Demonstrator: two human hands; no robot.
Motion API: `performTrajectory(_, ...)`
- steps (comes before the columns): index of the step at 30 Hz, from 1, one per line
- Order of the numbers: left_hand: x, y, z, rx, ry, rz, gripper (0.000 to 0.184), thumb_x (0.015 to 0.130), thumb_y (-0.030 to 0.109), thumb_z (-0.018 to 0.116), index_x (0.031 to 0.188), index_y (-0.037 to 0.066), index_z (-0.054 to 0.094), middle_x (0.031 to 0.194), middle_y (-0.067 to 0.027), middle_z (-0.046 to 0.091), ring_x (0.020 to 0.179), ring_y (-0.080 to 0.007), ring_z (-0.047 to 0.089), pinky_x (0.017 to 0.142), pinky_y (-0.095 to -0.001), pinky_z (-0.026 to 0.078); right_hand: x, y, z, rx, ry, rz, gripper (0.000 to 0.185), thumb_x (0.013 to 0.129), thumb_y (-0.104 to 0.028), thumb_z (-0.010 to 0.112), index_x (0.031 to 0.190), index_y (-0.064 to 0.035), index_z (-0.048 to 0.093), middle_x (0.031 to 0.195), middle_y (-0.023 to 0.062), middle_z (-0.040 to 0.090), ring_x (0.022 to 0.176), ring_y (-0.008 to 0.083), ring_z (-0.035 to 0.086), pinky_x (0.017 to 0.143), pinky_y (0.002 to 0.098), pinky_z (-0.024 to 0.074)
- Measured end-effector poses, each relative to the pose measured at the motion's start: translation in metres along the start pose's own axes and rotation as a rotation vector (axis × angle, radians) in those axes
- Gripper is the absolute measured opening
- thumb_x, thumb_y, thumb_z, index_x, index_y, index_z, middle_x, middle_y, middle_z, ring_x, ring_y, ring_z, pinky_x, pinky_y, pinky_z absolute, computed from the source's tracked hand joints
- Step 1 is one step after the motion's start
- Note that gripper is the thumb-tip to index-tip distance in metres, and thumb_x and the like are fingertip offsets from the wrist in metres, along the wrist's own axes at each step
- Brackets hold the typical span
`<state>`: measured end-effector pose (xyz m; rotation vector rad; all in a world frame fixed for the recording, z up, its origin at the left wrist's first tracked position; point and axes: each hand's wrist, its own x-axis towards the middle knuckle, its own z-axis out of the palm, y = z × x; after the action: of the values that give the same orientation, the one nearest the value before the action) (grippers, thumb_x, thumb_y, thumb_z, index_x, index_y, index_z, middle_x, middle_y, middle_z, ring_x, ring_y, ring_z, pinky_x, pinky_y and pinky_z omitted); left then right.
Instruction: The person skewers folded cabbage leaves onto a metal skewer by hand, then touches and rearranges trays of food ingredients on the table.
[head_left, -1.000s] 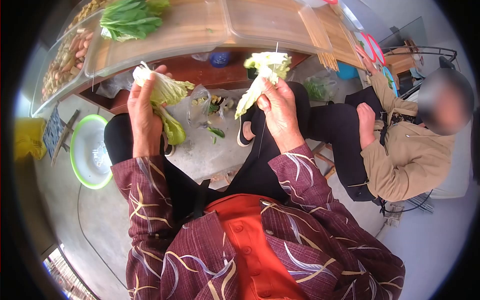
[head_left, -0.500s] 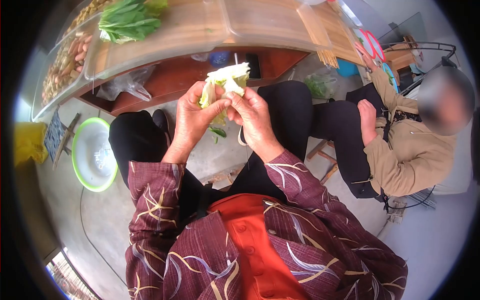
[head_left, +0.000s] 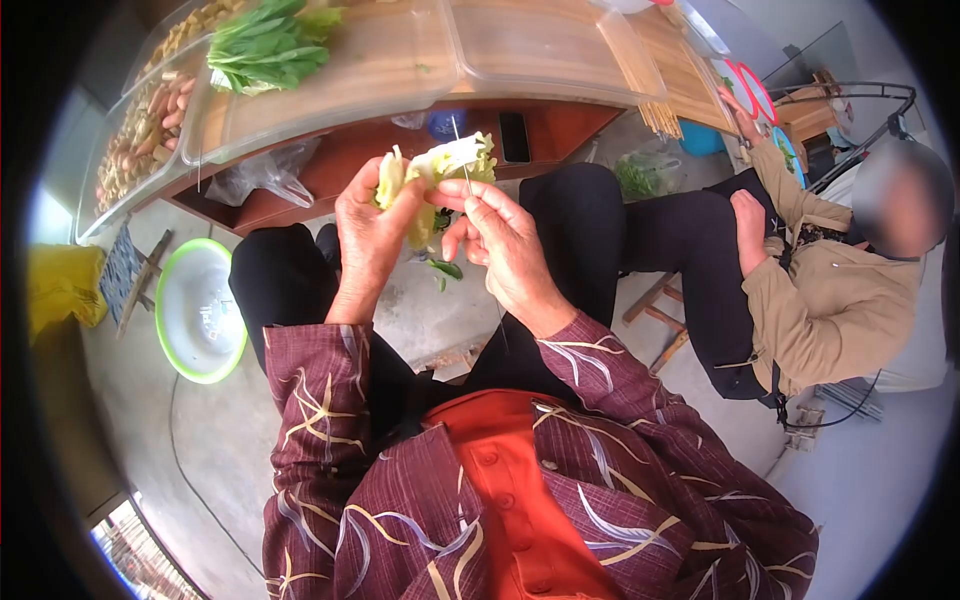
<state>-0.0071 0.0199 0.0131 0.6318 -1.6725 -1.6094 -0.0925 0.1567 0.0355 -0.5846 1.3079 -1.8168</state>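
Observation:
Pale green leafy vegetable is bunched between my two hands, in front of the table's edge. My left hand is closed on its left part, thumb and fingers pressed together. A thin skewer stands up past the leaf's right part. My right hand pinches the skewer's lower length, its fingertips close to the leaf and to my left thumb. How far the skewer runs through the leaf is hidden.
Ahead, a wooden table bears clear trays, green leafy vegetables and loose skewers. A green-rimmed basin is on the floor at left. A person in a tan jacket sits at right. A phone lies on the red shelf.
My hands have come together from far apart, joining the leaf pieces they held. Since half a second ago, my right hand has shifted its hold onto the skewer below the leaf.

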Motion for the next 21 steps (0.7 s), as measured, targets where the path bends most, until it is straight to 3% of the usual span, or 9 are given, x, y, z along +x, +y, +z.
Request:
performTrajectory(3,0.006,0.0,-0.01,-0.157,0.045,-0.072,0.014,0.087,0.01,0.068,0.098,0.002,0.067,0.084,0.0029,0.065,0.074,-0.0052,0.057,0.069,-0.0234,0.048,-0.006,-0.005,-0.005,-0.133,-0.019,0.019,0.032,0.103,-0.024,0.045,0.119,-0.0002,0.059,0.092,0.0025,0.062,0.069,0.0058,0.057,0.055,0.0187,0.0355)
performTrajectory(7,0.01,-0.002,-0.025,-0.204,0.099,-0.173,0.017,0.086,0.011,0.07,0.101,0.003,0.068,0.087,0.0022,0.066,0.077,-0.0067,0.06,0.07,-0.0241,0.049,-0.021,-0.02,-0.011,-0.291,-0.148,0.011,0.03,0.103,-0.022,0.046,0.12,-0.0019,0.06,0.069,0.0004,0.06,0.061,0.0064,0.055,0.056,0.0208,0.0384)
performTrajectory(8,0.011,-0.005,-0.027,-0.208,0.111,-0.163,0.019,0.086,0.01,0.071,0.103,0.003,0.067,0.088,0.0004,0.066,0.077,-0.0083,0.061,0.069,-0.0248,0.05,-0.024,-0.022,-0.008,-0.342,-0.161,-0.024,0.027,0.102,-0.019,0.046,0.117,-0.0022,0.062,0.058,0.0,0.055,0.053,0.0055,0.051,0.052,0.0222,0.0387)
performTrajectory(12,0.013,-0.01,-0.026,-0.306,0.123,-0.105,0.018,0.083,0.007,0.073,0.1,0.003,0.067,0.091,0.0017,0.066,0.081,-0.0073,0.061,0.074,-0.025,0.049,-0.03,-0.025,0.002,-0.507,-0.144,-0.002,0.026,0.1,-0.014,0.046,0.11,-0.0009,0.065,0.052,-0.0018,0.047,0.045,0.0035,0.044,0.045,0.0226,0.0352)
performTrajectory(21,0.009,-0.004,-0.018,-0.237,0.066,-0.047,0.014,0.082,0.003,0.071,0.094,0.006,0.065,0.086,0.0046,0.062,0.078,-0.0043,0.056,0.072,-0.0218,0.046,-0.021,-0.02,0.009,-0.486,-0.148,-0.01,0.027,0.101,-0.015,0.045,0.11,0.0001,0.065,0.053,-0.0036,0.045,0.045,0.0027,0.042,0.044,0.0216,0.0332)
